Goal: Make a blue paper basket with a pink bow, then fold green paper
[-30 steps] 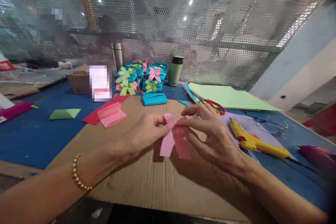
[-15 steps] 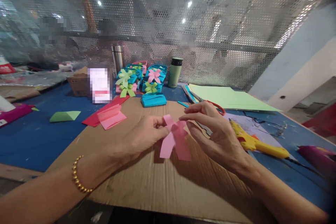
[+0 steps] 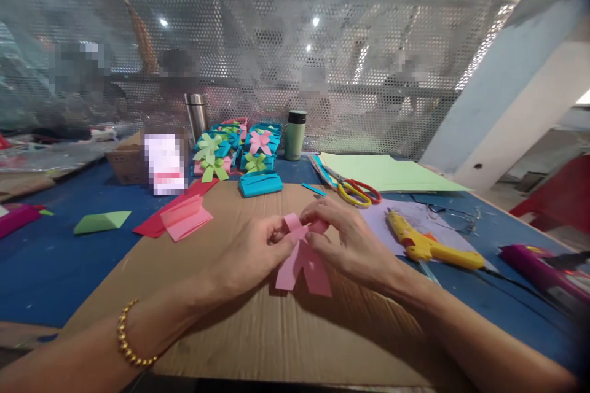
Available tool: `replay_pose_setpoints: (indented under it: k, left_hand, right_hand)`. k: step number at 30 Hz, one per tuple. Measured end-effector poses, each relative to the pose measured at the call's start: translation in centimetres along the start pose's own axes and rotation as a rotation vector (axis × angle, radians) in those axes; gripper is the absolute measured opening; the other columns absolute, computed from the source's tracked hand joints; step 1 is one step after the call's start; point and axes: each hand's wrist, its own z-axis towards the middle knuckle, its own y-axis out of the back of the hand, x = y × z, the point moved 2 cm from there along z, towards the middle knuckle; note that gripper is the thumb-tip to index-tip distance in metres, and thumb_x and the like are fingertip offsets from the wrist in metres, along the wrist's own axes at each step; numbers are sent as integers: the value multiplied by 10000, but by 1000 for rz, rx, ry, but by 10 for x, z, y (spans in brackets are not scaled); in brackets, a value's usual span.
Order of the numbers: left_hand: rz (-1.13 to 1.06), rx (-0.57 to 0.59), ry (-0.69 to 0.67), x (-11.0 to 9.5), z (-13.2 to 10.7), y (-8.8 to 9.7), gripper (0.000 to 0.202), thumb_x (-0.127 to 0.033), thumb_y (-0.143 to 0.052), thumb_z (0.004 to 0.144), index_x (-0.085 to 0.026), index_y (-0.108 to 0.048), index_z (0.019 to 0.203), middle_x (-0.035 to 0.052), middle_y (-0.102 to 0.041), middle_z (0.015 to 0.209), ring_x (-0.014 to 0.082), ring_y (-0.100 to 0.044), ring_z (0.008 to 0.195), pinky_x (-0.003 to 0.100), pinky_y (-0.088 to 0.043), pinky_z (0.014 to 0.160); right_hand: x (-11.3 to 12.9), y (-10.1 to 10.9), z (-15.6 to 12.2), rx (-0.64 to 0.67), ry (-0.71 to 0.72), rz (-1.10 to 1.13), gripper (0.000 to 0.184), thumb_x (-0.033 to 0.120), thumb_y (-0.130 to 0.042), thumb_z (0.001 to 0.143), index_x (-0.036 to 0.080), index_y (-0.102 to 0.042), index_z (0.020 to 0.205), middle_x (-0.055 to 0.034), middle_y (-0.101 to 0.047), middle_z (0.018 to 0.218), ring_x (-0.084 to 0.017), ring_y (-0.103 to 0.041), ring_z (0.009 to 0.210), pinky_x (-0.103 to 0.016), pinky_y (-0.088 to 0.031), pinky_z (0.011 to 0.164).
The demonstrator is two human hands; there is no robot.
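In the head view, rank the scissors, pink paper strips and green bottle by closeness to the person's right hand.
1. Pink paper strips: pinched in the right hand.
2. Scissors: just beyond it.
3. Green bottle: far back, by the mesh.

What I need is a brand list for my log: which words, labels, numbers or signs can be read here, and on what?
No text can be read.
White and red patch beside the cardboard box: blurred out, unreadable.
Green flask: no lettering shows.
Yellow glue gun: no mark legible.
Pink paper pinched by left hand and right hand: blank.
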Motion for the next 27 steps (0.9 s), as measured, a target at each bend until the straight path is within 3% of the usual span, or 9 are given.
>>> replay_pose_setpoints:
  k: [7, 19, 27]
  left_hand:
    - [17, 0, 0, -10, -4, 0, 136, -315, -594, 939, -196, -570, 1002, -18, -660, 804, 122, -608, 686, 198, -432, 546]
    - [112, -9, -35, -9, -4, 0, 170, -372, -587, 951, -208, -585, 992, -38, -615, 776, 103, -544, 656, 201, -386, 539]
    - [150, -13, -34, -3, -3, 0, 106, -308, -585, 940, -214, -589, 989, -42, -590, 767, 101, -524, 657, 210, -376, 556]
  right_hand:
    - [-4, -1, 1, 30, -92, -31, 187, 242, -498, 757, 183, -620, 886, -28, -622, 863, -185, -577, 781, -333, -419, 717]
    - [-5, -2, 0, 52, -75, 7, 80, 249, -547, 788, 207, -579, 849, -20, -627, 874, -173, -568, 775, -324, -430, 722]
    - [-4, -4, 0, 61, -115, 29, 87, 257, -550, 767, 204, -587, 825, -24, -629, 831, -184, -566, 757, -336, -428, 694]
